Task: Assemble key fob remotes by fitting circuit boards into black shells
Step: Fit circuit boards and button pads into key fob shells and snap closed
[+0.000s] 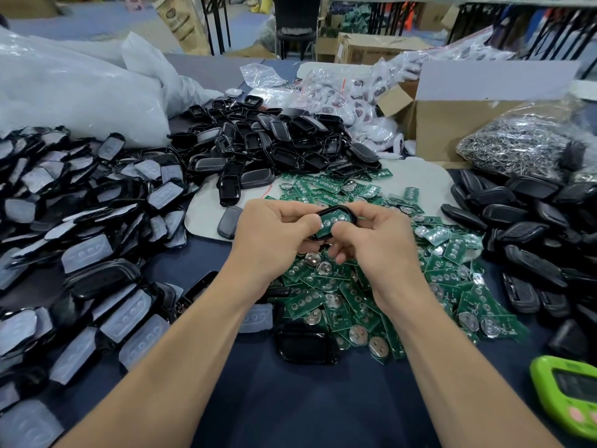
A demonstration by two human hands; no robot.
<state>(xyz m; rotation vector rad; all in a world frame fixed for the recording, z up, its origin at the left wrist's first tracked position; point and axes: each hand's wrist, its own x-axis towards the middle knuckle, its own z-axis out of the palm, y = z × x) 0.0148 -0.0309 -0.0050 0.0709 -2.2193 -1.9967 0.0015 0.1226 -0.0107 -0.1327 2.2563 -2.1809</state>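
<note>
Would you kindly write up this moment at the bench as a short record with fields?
Left hand: grips one end of the black shell
Right hand: holds the shell's other end, thumb on the circuit board
Board state: green face up inside the shell's rim; whether it is fully seated cannot be told
Under the hands: heap of loose green boards
Behind: pile of empty shells
Left side: clear button pads among black halves
Right edge: green timer

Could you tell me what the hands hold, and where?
The left hand and right hand pinch one black shell, green circuit board inside, by its opposite ends.
</note>
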